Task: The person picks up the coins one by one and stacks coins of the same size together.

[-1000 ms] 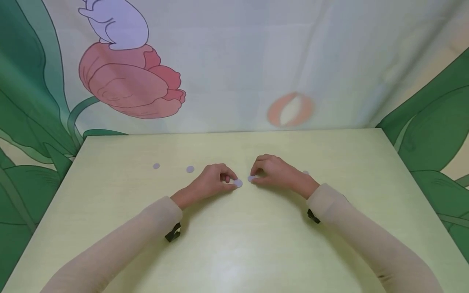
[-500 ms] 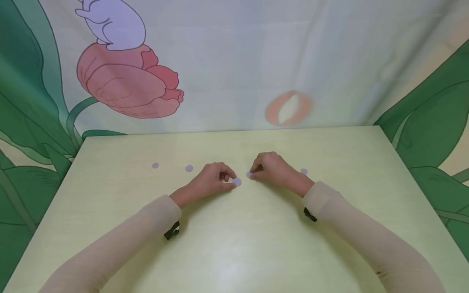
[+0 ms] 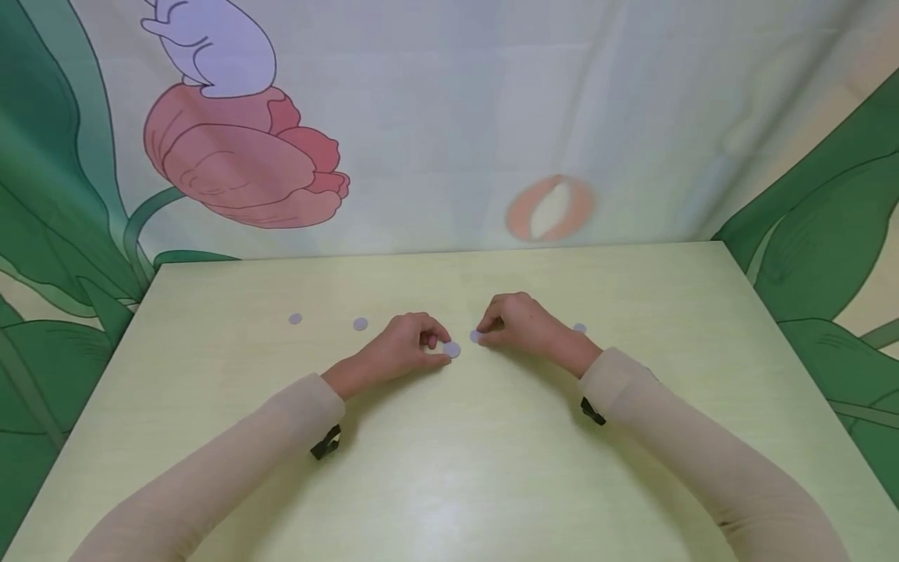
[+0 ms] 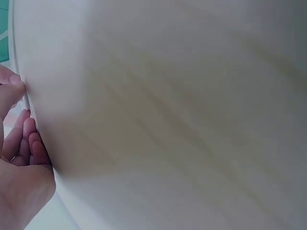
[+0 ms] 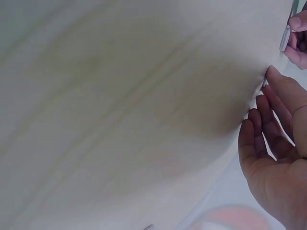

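Pinching a pale disc [image 3: 453,350] in the left hand [image 3: 402,348], second disc [image 3: 474,336] in the right hand [image 3: 523,324], kinda close together, a bit in from mid back edge of the table [image 3: 435,468]. Got two loose discs [image 3: 360,324] toward its back-left corner, lone disc [image 3: 580,328] toward back-right.

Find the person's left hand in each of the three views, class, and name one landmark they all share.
Head: the left hand is just left of centre, pinching a pale disc.
Left wrist: the left hand is at the left edge, cut off by the frame.
Right wrist: the left hand is at the top right edge, partly cut off.
Shared landmark: the pale tabletop.
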### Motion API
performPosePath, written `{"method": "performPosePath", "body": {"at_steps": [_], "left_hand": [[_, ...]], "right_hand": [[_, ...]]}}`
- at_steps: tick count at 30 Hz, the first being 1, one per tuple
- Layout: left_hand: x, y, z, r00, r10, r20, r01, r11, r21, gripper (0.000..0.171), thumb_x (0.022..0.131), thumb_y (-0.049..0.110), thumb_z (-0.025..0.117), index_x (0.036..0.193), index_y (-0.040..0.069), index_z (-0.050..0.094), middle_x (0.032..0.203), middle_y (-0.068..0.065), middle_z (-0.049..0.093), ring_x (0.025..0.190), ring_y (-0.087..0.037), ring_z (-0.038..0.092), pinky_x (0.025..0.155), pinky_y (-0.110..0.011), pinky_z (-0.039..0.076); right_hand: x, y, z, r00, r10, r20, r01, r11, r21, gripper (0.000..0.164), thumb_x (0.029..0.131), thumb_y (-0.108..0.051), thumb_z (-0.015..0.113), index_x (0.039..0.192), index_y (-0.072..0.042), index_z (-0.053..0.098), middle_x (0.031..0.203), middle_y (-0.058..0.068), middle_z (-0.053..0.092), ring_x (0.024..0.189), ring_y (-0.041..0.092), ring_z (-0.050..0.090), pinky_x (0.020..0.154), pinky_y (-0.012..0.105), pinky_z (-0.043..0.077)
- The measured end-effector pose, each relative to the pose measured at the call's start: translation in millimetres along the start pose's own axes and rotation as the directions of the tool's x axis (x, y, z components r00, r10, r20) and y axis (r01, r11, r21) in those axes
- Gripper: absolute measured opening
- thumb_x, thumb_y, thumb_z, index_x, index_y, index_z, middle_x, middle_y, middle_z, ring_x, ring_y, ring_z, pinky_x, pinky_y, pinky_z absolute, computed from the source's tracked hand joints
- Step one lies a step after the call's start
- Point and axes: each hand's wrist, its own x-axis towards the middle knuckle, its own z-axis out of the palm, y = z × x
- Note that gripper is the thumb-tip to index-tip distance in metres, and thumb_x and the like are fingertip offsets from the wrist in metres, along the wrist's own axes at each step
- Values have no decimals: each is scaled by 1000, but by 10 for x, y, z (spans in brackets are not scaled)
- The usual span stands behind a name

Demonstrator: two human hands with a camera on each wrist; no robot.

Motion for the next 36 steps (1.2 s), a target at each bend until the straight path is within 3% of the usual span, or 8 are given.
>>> {"method": "performPosePath", "body": {"at_steps": [16, 23, 30, 36], "left_hand": [[-1, 7, -21, 1000, 27, 11, -27, 999, 34, 23, 86, 23, 83, 101, 8, 75, 84, 0, 60, 79, -15, 51, 73, -27, 43], [-70, -30, -93, 999, 42, 15, -43, 998, 37, 27, 86, 22, 83, 107, 7, 75, 88, 2, 64, 83, -14, 57, 77, -27, 48], [-298, -99, -240, 997, 23, -67, -21, 999, 29, 26, 87, 15, 82, 109, 4, 75, 89, 0, 66, 85, -17, 59, 81, -32, 51], [-490, -226, -412, 982, -60, -179, 62, 998, 8, 26, 88, 15, 80, 112, 4, 75, 92, -3, 65, 90, -21, 60, 83, -34, 52]], "right_hand": [[11, 34, 30, 1000, 26, -11, -26, 1000, -7, 16, 89, -21, 81, 98, -8, 81, 94, 0, 70, 90, 16, 65, 83, 31, 55], [-2, -4, 34, 1000, 20, -13, -20, 1000, -8, 16, 88, -19, 82, 98, -7, 81, 94, 2, 71, 91, 17, 66, 84, 30, 54], [-17, -17, 33, 1000, 22, -8, -21, 1000, 8, 14, 88, -17, 81, 98, -7, 81, 94, 1, 70, 90, 16, 65, 82, 28, 54], [-27, -13, 33, 1000, 17, -11, -17, 1000, 12, 14, 88, -17, 81, 98, -7, 80, 95, 1, 70, 90, 16, 65, 81, 27, 54]]}}
